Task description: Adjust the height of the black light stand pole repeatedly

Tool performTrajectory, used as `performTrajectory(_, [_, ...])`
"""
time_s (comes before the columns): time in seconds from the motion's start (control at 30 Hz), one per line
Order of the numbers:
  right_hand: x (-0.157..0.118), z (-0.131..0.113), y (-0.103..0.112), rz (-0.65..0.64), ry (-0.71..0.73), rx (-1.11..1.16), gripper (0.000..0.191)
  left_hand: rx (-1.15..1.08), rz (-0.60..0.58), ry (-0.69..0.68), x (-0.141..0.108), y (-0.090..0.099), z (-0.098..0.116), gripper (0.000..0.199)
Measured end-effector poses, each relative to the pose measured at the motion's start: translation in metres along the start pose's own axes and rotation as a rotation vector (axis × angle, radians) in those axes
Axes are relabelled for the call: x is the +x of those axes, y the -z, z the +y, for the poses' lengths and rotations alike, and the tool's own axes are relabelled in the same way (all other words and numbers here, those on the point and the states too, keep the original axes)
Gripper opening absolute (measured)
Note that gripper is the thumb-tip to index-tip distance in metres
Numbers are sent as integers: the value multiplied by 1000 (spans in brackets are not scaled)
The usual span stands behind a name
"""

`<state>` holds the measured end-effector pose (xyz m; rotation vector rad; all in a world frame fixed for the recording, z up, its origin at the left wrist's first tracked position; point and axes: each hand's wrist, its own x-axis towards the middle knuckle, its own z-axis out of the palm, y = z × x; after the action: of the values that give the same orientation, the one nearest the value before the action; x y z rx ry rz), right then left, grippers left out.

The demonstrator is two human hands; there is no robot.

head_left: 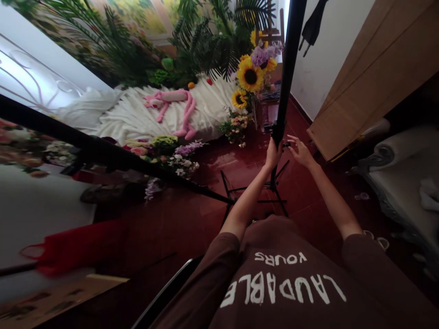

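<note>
My left hand (273,154) is wrapped round the black pole of a light stand (284,82), just below a clamp collar. My right hand (300,151) is close on the other side of the pole, its fingers apart, near a small black locking knob (286,145). Whether a fingertip touches the knob is too small to tell. The stand's tripod legs (273,183) are spread on the dark red tiled floor. High beside the pole hangs a black power plug (313,28) with two pins.
A second black pole (113,160) slants across the left. Behind is a white draped platform (126,114) with a pink plush toy (174,97), sunflowers (249,75) and other flowers. A brown board (363,68) and a pale sofa (408,160) are right; a red bag (75,246) is left.
</note>
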<state>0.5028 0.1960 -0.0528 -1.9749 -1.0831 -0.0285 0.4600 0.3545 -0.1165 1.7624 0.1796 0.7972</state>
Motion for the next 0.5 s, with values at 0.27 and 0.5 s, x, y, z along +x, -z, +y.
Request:
performTrajectory(0.27, [2,18,-22,144,-202,214,46,-18,10,4,2,2,4,49])
performTrajectory(0.5, [23,12,-33,222,-519,539,34,25,-19,71,-1,6,12,50])
